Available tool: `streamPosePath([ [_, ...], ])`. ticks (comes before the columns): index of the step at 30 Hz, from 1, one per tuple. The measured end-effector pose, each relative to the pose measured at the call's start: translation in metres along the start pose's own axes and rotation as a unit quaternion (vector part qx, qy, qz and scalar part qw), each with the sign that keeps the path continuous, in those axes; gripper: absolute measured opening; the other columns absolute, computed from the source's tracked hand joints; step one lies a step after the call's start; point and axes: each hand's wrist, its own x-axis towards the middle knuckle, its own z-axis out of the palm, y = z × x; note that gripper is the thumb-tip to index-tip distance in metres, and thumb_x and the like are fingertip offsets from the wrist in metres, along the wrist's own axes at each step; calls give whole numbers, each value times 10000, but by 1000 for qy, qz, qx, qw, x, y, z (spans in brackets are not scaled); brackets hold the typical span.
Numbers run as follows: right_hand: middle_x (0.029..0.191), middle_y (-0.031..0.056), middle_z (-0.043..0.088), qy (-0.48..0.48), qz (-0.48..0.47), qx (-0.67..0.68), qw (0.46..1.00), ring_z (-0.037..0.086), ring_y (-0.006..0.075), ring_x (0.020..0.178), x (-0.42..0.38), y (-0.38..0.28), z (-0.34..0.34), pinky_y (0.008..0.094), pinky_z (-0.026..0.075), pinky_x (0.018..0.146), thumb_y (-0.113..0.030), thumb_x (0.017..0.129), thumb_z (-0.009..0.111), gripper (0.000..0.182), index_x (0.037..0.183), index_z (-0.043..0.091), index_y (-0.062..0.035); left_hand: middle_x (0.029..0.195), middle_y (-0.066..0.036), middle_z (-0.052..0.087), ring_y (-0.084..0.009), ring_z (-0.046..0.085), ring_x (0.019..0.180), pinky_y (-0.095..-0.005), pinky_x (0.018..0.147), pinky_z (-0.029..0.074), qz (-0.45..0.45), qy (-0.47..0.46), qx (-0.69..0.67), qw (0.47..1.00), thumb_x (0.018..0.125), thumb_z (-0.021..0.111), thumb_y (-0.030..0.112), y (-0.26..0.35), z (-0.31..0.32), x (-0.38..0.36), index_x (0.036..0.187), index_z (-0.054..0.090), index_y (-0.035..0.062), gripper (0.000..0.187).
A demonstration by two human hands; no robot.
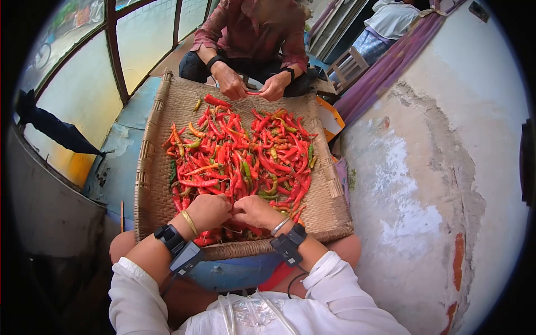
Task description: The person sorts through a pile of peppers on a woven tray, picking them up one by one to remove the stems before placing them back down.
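A woven tray (329, 195) lies in front of me, heaped with red chili peppers (223, 151), some green and orange among them. Over the near part of the heap, my left hand (209, 211) and my right hand (255, 213) come together, fingertips almost touching. Both hands have their fingers curled and closed. The backs of the hands cover whatever lies between the fingertips, so I cannot make out what they hold. Red peppers show just below and around both hands.
Across the tray sits another person (257, 33), holding a red pepper between both hands. A folded dark umbrella (64, 131) is at the left, by the windows. A cracked wall (413, 184) and a purple curtain (385, 72) stand at the right.
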Motion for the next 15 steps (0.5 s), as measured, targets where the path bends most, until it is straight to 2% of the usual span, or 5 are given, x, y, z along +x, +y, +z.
streamPosePath([
  [4,671,101,580,79,70,133,985,589,211,635,-8,-12,-26,315,464,584,-151,745,615,148,772,593,-7,767,-109,570,-277,583,736,-381,638,466,-35,-2,-121,992,746,576,247,6,-11,2,861,619,68,217],
  [6,740,26,587,96,193,403,889,576,92,634,-10,-15,-33,223,465,530,-92,825,551,88,863,572,-16,762,-121,588,-293,589,718,-391,635,475,0,76,-180,981,740,580,240,4,-2,3,829,597,39,220],
  [8,808,42,595,130,144,531,825,588,99,645,-11,-7,-33,210,494,558,-73,848,519,105,934,545,-19,773,-123,590,-285,586,707,-380,630,468,-9,84,-210,974,741,599,219,3,4,7,850,596,34,216],
  [14,758,11,582,168,123,582,786,585,84,628,-12,-15,-38,203,487,546,-105,835,557,106,904,562,-25,661,-120,594,-245,574,580,-313,550,457,-81,39,-353,931,771,616,183,8,-10,8,880,588,9,207],
  [15,723,5,578,172,142,531,818,572,75,595,-14,-12,-42,192,469,517,-117,831,567,103,880,572,-26,687,-135,599,-266,586,632,-336,587,461,-94,22,-361,927,764,602,198,9,-13,8,865,590,12,212],
])
